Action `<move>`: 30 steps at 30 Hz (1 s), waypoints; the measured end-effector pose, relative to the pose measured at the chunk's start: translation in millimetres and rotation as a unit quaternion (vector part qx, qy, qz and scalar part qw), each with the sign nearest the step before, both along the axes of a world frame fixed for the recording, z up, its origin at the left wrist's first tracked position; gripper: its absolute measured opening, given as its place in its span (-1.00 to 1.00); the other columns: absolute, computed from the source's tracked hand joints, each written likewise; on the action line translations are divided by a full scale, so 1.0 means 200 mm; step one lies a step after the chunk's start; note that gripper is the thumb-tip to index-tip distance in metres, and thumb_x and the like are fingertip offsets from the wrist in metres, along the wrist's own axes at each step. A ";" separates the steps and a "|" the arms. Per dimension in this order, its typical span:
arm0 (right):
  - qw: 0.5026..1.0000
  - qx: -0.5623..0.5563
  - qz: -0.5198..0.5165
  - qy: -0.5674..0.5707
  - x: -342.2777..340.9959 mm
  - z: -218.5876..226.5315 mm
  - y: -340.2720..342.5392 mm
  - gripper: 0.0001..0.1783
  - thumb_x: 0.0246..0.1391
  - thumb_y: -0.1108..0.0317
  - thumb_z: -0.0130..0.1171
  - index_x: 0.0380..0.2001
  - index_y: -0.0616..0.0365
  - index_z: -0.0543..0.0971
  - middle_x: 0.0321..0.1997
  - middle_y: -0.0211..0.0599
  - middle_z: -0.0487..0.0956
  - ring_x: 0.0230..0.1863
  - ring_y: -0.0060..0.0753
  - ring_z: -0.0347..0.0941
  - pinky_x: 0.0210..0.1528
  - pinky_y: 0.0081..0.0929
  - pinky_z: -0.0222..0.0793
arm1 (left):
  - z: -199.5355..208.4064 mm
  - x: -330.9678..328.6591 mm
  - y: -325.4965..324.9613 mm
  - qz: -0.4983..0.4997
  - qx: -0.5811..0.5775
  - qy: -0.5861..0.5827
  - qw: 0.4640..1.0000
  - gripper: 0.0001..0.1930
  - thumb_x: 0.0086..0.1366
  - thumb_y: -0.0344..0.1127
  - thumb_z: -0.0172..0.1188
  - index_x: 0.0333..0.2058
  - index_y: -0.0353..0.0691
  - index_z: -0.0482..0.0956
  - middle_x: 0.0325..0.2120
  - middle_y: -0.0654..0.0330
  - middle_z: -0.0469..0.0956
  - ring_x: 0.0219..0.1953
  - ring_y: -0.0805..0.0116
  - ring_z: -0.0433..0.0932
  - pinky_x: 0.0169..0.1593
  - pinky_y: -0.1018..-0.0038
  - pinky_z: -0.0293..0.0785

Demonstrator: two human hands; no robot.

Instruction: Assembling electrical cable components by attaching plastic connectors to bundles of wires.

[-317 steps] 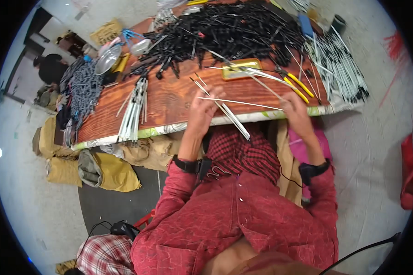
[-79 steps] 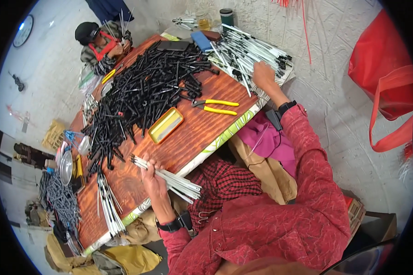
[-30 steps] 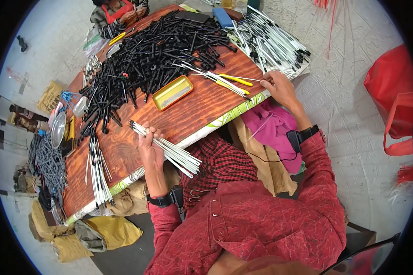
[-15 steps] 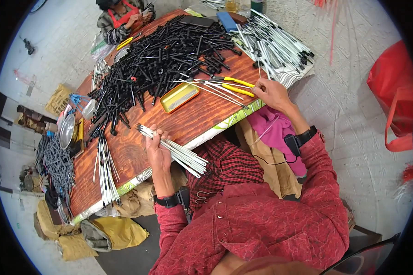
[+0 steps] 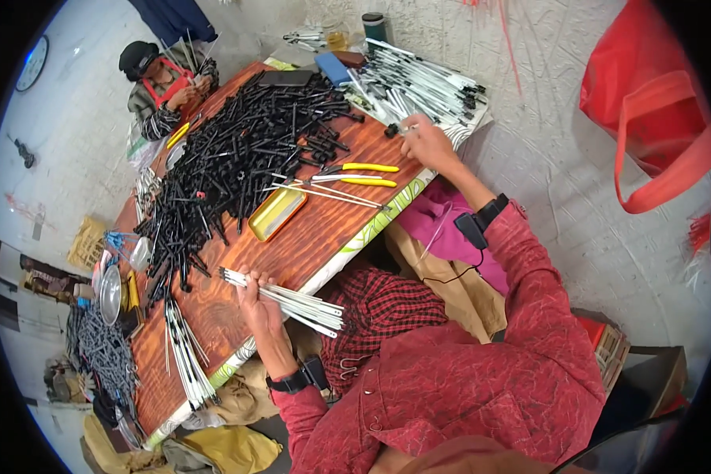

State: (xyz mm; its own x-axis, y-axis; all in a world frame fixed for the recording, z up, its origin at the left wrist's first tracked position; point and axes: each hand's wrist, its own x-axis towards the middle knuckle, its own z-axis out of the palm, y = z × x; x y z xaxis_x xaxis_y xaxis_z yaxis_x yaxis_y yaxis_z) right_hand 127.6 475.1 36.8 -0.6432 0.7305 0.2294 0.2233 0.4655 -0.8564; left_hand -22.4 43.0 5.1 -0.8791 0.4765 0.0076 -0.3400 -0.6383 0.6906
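Worktop [image 5: 223, 328]: brown wood, streaked grain, pale green-patterned covering along the near edge. Contents, placed by the heap of black parts [image 5: 245, 150]:
– Yellow tray [image 5: 264, 224], shallow, thin rods inside: just nearer than the heap.
– Pliers [image 5: 371, 167], yellow-handled, and loose white rods [image 5: 336, 193]: right of the heap, near side.
– Blue block [image 5: 332, 69]: beyond the heap, to its right.
– White rods with black ends [image 5: 426, 83], piled: farther right of the heap.
– White-rod bundle [image 5: 183, 351], fanned: below the heap's left end.
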 end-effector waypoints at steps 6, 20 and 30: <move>0.941 -0.289 0.070 0.161 0.08 0.03 0.03 -0.71 0.18 0.29 0.10 -0.07 0.16 0.43 -0.37 -0.30 0.61 -0.37 -0.46 0.56 -0.36 -0.55 0.44 | 0.01 0.02 0.00 0.004 0.007 -0.009 1.000 -0.75 0.40 -0.44 0.07 0.02 -0.17 0.34 -0.29 0.26 0.43 -0.30 0.42 0.40 -0.12 0.40 0.41; 0.848 -0.291 0.441 -0.034 0.05 0.01 -0.88 -0.83 0.23 0.43 0.05 -0.14 0.23 0.40 -0.44 -0.27 0.61 -0.47 -0.53 0.52 -0.37 -0.58 0.45 | 0.13 0.08 0.14 0.030 0.043 0.021 0.998 -0.83 0.42 -0.42 -0.04 -0.04 -0.25 0.36 0.13 -0.19 0.41 0.11 -0.04 0.48 0.23 0.07 0.41; 0.877 -0.177 0.436 -0.097 0.10 0.04 -1.01 -0.74 0.26 0.47 0.02 -0.03 0.33 0.36 -0.53 -0.32 0.56 -0.54 -0.59 0.46 -0.45 -0.61 0.40 | 0.12 0.08 0.08 0.100 -0.004 -0.030 0.995 -0.82 0.46 -0.41 -0.12 -0.03 -0.27 0.34 -0.01 -0.09 0.50 0.03 0.08 0.54 0.16 0.13 0.49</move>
State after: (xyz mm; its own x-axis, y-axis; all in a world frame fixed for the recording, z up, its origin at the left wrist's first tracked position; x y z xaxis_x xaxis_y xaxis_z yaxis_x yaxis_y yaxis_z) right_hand 148.1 273.1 44.3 -0.9947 -0.0545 -0.0874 0.0716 0.2452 -0.9668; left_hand -6.0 59.3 28.1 -0.9550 0.2923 -0.0503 -0.2475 -0.6922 0.6779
